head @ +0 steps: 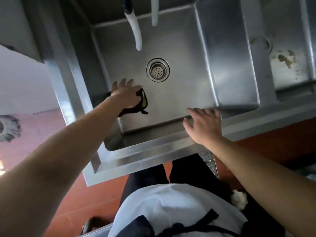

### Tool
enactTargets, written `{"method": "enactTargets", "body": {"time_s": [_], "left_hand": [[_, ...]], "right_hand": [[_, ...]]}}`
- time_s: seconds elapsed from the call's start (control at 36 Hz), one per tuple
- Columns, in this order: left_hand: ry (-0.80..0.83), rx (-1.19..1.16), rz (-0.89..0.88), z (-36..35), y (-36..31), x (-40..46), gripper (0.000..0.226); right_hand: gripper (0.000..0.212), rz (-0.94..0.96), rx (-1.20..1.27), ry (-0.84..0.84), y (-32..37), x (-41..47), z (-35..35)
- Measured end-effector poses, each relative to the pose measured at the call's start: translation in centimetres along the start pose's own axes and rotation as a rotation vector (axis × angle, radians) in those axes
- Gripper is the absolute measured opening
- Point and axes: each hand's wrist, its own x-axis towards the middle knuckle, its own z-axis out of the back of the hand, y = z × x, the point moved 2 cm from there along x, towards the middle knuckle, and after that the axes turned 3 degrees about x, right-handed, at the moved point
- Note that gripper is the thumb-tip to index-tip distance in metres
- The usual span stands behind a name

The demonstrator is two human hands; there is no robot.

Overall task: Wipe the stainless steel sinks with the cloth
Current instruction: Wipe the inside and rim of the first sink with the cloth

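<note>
No readable text, label, brand, number or sign anywhere in view.

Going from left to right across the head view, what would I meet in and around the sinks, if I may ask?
left hand pressing the cloth → drain strainer → right hand → stained second sink

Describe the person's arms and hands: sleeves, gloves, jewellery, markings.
The left arm and right arm are bare, with no sleeve in view. The left hand and right hand wear no gloves. No ring, watch, wristband or marking shows.
</note>
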Motion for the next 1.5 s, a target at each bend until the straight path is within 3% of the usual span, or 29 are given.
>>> {"method": "enactTargets", "body": {"time_s": [0.17,0.25,0.33,0.42,0.53,0.64,0.81,0.92,1.03,1.22,1.42,1.5], "left_hand": [[-0.487,-0.191,0.063,0.3,2.9,-10.7,0.067],[-0.635,-0.288,0.251,-2.9,4.0,-15.7,0.075],[-0.641,-0.460,0.488,-7.1,3.7,-19.2,0.072],[-0.575,-0.530,0.599,-10.9,1.7,-20.7,0.077],[-0.596,-0.498,0.660,-13.0,-1.3,-20.5,0.077],[-0.694,-0.471,0.706,-13.2,-1.6,-20.0,0.075],[-0.783,-0.433,0.706,-13.2,-1.5,-19.9,0.070],[-0.836,-0.428,0.715,-13.3,-1.4,-19.7,0.066],[-0.878,-0.410,0.720,-13.4,-1.3,-19.5,0.066],[-0.861,-0.408,0.739,-13.3,-1.5,-19.7,0.067],[-0.848,-0.393,0.746,-13.5,-1.6,-19.7,0.067],[-0.830,-0.379,0.752,-13.7,-1.6,-19.7,0.066]], "right_hand": [[0.050,-0.017,0.067,0.559,0.5,2.0,1.0],[0.051,0.047,-0.058,0.622,1.8,3.4,2.1],[0.046,0.129,-0.029,0.659,5.0,4.7,2.6],[0.036,0.210,0.203,0.602,9.1,6.7,1.4],[0.078,0.336,0.164,0.560,14.4,9.8,-1.8],[0.091,0.376,0.037,0.513,18.5,13.2,-5.0],[0.089,0.436,-0.009,0.481,22.6,16.7,-8.8],[0.083,0.475,-0.083,0.294,22.0,16.2,-12.1],[0.077,0.641,-0.193,0.203,20.2,15.8,-13.6],[0.070,1.153,-0.651,0.298,17.6,14.1,-13.4],[0.057,1.310,-0.758,0.315,17.9,13.3,-12.9],[0.050,1.275,-0.711,0.353,17.2,13.2,-12.5]]}}
